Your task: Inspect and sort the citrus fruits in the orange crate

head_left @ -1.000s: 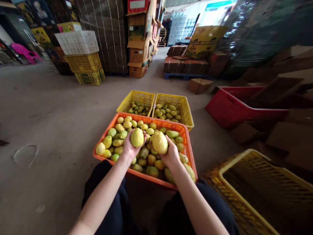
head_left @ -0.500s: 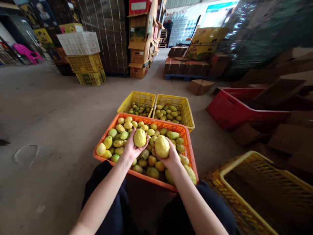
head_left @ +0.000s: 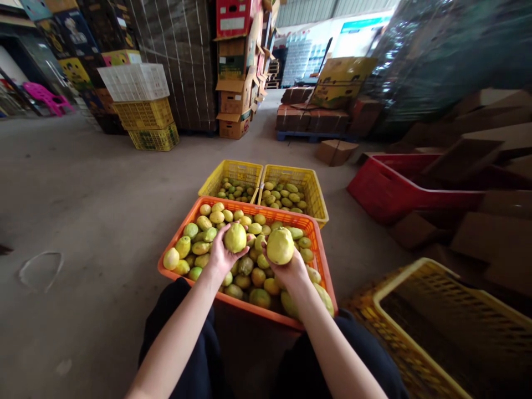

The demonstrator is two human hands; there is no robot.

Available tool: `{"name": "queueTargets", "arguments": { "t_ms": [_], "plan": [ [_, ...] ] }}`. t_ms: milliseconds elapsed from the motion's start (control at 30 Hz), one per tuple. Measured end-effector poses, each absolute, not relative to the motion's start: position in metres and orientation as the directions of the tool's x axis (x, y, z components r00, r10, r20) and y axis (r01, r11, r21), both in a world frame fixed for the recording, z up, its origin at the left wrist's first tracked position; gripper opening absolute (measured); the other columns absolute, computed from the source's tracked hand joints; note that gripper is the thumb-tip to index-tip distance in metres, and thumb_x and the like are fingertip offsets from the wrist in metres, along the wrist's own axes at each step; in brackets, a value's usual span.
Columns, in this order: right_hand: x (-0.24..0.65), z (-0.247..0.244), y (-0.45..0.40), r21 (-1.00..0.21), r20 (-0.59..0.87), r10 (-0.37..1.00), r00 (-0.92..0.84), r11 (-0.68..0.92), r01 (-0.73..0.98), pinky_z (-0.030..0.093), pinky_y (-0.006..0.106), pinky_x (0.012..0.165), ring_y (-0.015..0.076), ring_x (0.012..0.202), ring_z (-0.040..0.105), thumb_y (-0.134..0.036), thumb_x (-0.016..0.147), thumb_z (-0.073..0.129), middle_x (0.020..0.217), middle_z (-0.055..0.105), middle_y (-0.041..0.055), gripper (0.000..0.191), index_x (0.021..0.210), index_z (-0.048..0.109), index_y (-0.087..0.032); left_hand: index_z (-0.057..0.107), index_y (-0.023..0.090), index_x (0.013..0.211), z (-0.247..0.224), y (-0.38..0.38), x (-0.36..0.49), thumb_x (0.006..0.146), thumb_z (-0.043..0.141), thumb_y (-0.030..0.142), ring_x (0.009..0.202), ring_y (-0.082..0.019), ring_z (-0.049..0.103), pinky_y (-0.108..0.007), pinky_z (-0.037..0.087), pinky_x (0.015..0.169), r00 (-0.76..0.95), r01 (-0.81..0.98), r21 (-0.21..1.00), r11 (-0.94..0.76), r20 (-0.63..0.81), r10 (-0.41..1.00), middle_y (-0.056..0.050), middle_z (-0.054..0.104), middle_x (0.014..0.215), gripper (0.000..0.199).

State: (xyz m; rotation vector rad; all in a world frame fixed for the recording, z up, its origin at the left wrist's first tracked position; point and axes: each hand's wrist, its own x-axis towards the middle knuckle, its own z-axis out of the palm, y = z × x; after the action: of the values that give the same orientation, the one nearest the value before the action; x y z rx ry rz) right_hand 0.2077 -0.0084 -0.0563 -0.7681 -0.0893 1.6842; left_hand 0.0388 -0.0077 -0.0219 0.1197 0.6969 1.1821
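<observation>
An orange crate (head_left: 189, 220) with several yellow-green fruits sits in front of my knees. Above its middle, my left hand (head_left: 222, 255) cups a rounded yellow-green fruit (head_left: 235, 238) from below. My right hand (head_left: 293, 269) holds a larger, lumpy yellow fruit (head_left: 280, 246), its fingers curled beneath. The two held fruits are apart, with a small gap between them. Behind the orange crate, a left yellow crate (head_left: 210, 180) and a right yellow crate (head_left: 319, 197) stand side by side, both with smaller green-yellow fruits inside.
At the lower right is a yellow basket (head_left: 419, 338). A red crate (head_left: 382, 185) with cardboard stands beyond it. White and yellow crates are stacked at the back left (head_left: 143, 113). Carton stacks (head_left: 233, 102) and a loaded blue pallet (head_left: 307, 134) are further back.
The fruit in my right hand has turned and moved slightly right and up. The fruit in my left hand has shifted slightly left. The camera view has tilted a little.
</observation>
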Motion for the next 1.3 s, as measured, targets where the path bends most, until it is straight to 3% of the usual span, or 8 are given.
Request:
{"name": "queueTargets", "arguments": {
  "t_ms": [100, 200, 300, 467, 633, 867, 1100, 1300],
  "plan": [
    [0.205, -0.048, -0.011, -0.389, -0.527, 0.846, -0.082, -0.326, -0.861, 0.058, 0.033, 0.05, 0.0232, 0.062, 0.071, -0.041, 0.095, 0.045, 0.078, 0.076, 0.0082, 0.031, 0.103, 0.067, -0.021, 0.061, 0.012, 0.122, -0.022, -0.007, 0.038, 0.094, 0.048, 0.029, 0.069, -0.022, 0.073, -0.026, 0.057, 0.045, 0.234, -0.824, 0.379, 0.421, -0.449, 0.862, -0.01, 0.075, 0.09, 0.035],
    [0.205, -0.039, -0.016, -0.383, -0.422, 0.89, -0.17, -0.345, -0.857, 0.053, 0.026, 0.043, 0.0194, 0.057, 0.068, -0.041, 0.096, 0.043, 0.085, 0.077, 0.0094, 0.034, 0.107, 0.067, -0.02, 0.063, 0.014, 0.119, -0.025, -0.005, 0.039, 0.092, 0.051, 0.027, 0.068, -0.021, 0.073, -0.027, 0.058, 0.049, 0.222, -0.854, 0.339, 0.394, -0.447, 0.866, -0.01, 0.076, 0.091, 0.033],
    [0.207, -0.038, -0.018, -0.399, -0.291, 0.934, -0.207, -0.315, -0.861, 0.047, 0.024, 0.038, 0.0186, 0.055, 0.067, -0.041, 0.093, 0.047, 0.087, 0.077, 0.0077, 0.032, 0.11, 0.067, -0.022, 0.065, 0.015, 0.115, -0.029, -0.004, 0.046, 0.089, 0.054, 0.023, 0.074, -0.02, 0.074, -0.03, 0.062, 0.064, 0.158, -0.905, 0.298, 0.304, -0.429, 0.89, -0.008, 0.076, 0.091, 0.03],
    [0.209, -0.046, -0.019, -0.355, -0.281, 0.953, -0.117, -0.216, -0.91, 0.06, 0.029, 0.056, 0.0209, 0.072, 0.074, -0.042, 0.09, 0.054, 0.083, 0.077, 0.0054, 0.027, 0.101, 0.069, -0.023, 0.068, 0.017, 0.117, -0.031, -0.009, 0.059, 0.089, 0.05, 0.019, 0.085, -0.02, 0.074, -0.031, 0.06, 0.079, 0.134, -0.95, 0.213, 0.227, -0.379, 0.916, -0.008, 0.076, 0.091, 0.034],
    [0.207, -0.04, -0.024, -0.365, -0.287, 0.946, -0.152, -0.255, -0.895, 0.056, 0.026, 0.049, 0.0184, 0.066, 0.072, -0.04, 0.093, 0.048, 0.092, 0.078, 0.0064, 0.029, 0.104, 0.068, -0.023, 0.069, 0.017, 0.117, -0.031, -0.011, 0.063, 0.088, 0.048, 0.019, 0.081, -0.019, 0.073, -0.03, 0.059, 0.077, 0.157, -0.95, 0.193, 0.245, -0.38, 0.911, -0.008, 0.076, 0.091, 0.036],
    [0.206, -0.037, -0.025, -0.385, -0.301, 0.922, -0.243, -0.351, -0.853, 0.051, 0.026, 0.044, 0.0184, 0.056, 0.065, -0.044, 0.092, 0.047, 0.083, 0.076, 0.0085, 0.035, 0.101, 0.069, -0.019, 0.071, 0.019, 0.112, -0.034, -0.009, 0.061, 0.085, 0.051, 0.018, 0.078, -0.018, 0.072, -0.03, 0.059, 0.075, 0.146, -0.951, 0.204, 0.23, -0.36, 0.922, -0.006, 0.075, 0.085, 0.033],
    [0.203, -0.037, -0.028, -0.425, -0.277, 0.932, -0.235, -0.338, -0.84, 0.046, 0.025, 0.039, 0.0172, 0.05, 0.059, -0.044, 0.089, 0.047, 0.07, 0.07, 0.0053, 0.032, 0.084, 0.067, -0.02, 0.067, 0.016, 0.081, -0.027, -0.012, 0.062, 0.086, 0.05, 0.019, 0.07, -0.016, 0.069, -0.026, 0.058, 0.068, 0.186, -0.948, 0.18, 0.264, -0.36, 0.914, -0.005, 0.07, 0.073, 0.018],
    [0.203, -0.041, -0.028, -0.388, -0.251, 0.944, -0.212, -0.299, -0.872, 0.05, 0.024, 0.043, 0.0156, 0.053, 0.06, -0.044, 0.09, 0.051, 0.076, 0.072, 0.0051, 0.029, 0.095, 0.069, -0.021, 0.067, 0.015, 0.082, -0.019, -0.014, 0.065, 0.085, 0.05, 0.017, 0.068, -0.015, 0.068, -0.026, 0.058, 0.069, 0.154, -0.958, 0.16, 0.236, -0.405, 0.901, -0.005, 0.068, 0.072, 0.018]
  ]
}}
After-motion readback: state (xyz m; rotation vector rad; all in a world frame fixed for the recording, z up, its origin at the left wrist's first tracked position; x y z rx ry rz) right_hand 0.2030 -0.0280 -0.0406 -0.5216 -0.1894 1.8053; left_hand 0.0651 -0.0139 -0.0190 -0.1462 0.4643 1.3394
